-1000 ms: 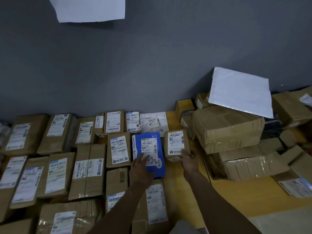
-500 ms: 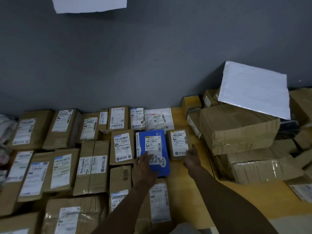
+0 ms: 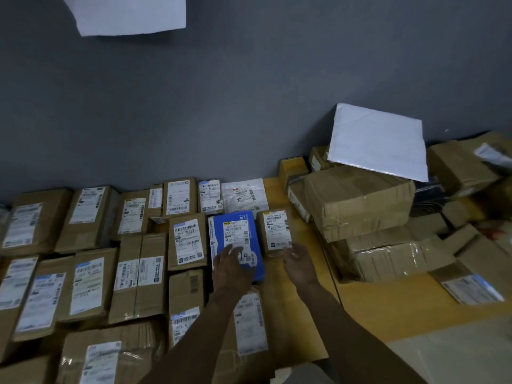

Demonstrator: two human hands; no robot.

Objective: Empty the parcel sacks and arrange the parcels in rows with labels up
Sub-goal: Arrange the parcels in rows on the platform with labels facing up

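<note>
Several brown parcels lie label up in rows on the yellow table [image 3: 368, 309]. A blue box [image 3: 235, 231] with a white label sits in the middle row. My left hand [image 3: 231, 268] rests flat on its near end, fingers straight. To its right lies a small brown parcel [image 3: 274, 231], label up. My right hand [image 3: 300, 263] hovers just at that parcel's near edge, fingers relaxed and holding nothing. Another labelled parcel [image 3: 250, 325] lies under my left forearm.
An unsorted heap of brown boxes [image 3: 357, 200] fills the right side, with a white mailer [image 3: 379, 145] leaning on top. A white plastic-wrapped parcel [image 3: 243, 194] lies at the back row's end. A grey wall stands behind. Bare yellow tabletop shows between the rows and the heap.
My right hand has let go of the small brown parcel and drawn back slightly. My left hand stays on the blue box. The camera has shifted a little.
</note>
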